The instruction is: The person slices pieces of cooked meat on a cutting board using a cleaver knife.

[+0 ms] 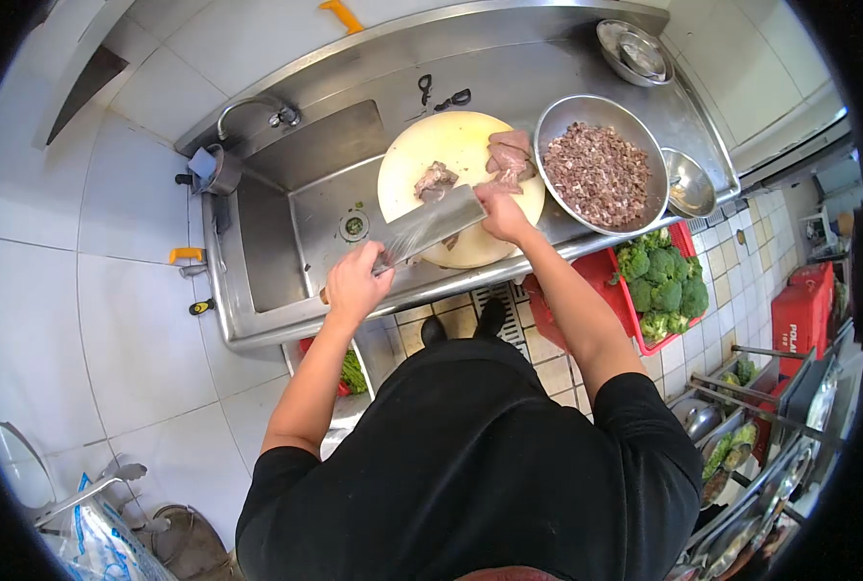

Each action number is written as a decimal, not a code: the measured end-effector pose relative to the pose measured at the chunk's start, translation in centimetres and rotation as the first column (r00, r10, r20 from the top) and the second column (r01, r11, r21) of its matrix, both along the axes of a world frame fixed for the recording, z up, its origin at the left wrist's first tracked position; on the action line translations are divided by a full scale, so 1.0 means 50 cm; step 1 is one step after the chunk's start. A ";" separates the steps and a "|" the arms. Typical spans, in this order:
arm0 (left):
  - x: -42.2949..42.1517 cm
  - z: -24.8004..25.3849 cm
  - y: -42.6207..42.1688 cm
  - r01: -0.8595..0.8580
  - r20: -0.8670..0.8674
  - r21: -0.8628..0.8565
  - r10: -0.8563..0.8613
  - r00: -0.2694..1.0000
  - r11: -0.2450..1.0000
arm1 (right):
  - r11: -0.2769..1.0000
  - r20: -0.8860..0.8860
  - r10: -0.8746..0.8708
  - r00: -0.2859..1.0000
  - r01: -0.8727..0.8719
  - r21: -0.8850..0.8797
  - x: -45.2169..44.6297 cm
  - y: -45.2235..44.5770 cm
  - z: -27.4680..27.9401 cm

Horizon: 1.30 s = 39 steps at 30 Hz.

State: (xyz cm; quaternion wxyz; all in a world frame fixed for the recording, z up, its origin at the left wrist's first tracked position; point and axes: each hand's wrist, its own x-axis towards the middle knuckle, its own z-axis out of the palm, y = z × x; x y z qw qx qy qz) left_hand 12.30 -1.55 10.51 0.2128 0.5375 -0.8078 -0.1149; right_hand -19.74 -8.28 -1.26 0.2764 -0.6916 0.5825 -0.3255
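A wide cleaver (431, 228) is held slantwise over the near part of a round, pale yellow chopping board (402, 165). My left hand (357, 284) is closed around its handle end, and a bit of wooden handle shows below the fingers. At the far end of the blade my right hand (501, 215) is closed, with its fingers against the blade edge; the fingertips are partly hidden. Behind the blade lies a small piece of meat (435, 180). Larger slabs of meat (509, 155) rest at the board's right side, just beyond my right hand.
A steel bowl (554, 115) of chopped meat stands right of the board, beside a smaller bowl (691, 184). Black scissors parts (453, 100) lie behind. The sink basin (277, 223) and faucet (281, 115) are left. Below right, broccoli (664, 281) fills a red crate (635, 324).
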 end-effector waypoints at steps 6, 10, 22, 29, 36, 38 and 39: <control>0.026 -0.020 0.022 0.027 0.068 0.335 -0.053 0.996 0.942 | 0.964 -0.180 -0.251 0.951 0.229 -0.134 -0.049 -0.034 0.037; -0.026 -0.076 0.016 0.113 0.004 0.609 -0.145 0.989 0.785 | 0.988 -0.616 0.094 0.782 0.005 0.157 -0.062 -0.053 0.060; -0.087 -0.097 -0.080 -0.025 0.028 0.701 0.007 1.000 0.713 | 0.987 -0.137 -0.102 0.985 0.117 0.110 -0.071 -0.033 0.140; -0.080 -0.116 -0.087 0.039 0.094 0.652 -0.132 0.987 0.757 | 0.987 -0.328 -0.013 0.945 -0.040 -0.155 0.042 0.137 0.017; -0.088 -0.069 -0.025 0.080 0.214 0.552 -0.234 0.948 0.830 | 0.965 -0.173 -0.217 0.961 0.184 -0.188 0.072 0.199 -0.007; -0.090 -0.088 -0.023 0.055 0.226 0.576 -0.224 0.948 0.816 | 0.953 -0.152 -0.245 0.958 0.209 -0.221 0.068 0.183 0.006; -0.089 -0.090 -0.025 0.046 0.231 0.572 -0.215 0.949 0.819 | 0.946 -0.144 -0.260 0.955 0.221 -0.238 0.065 0.172 0.011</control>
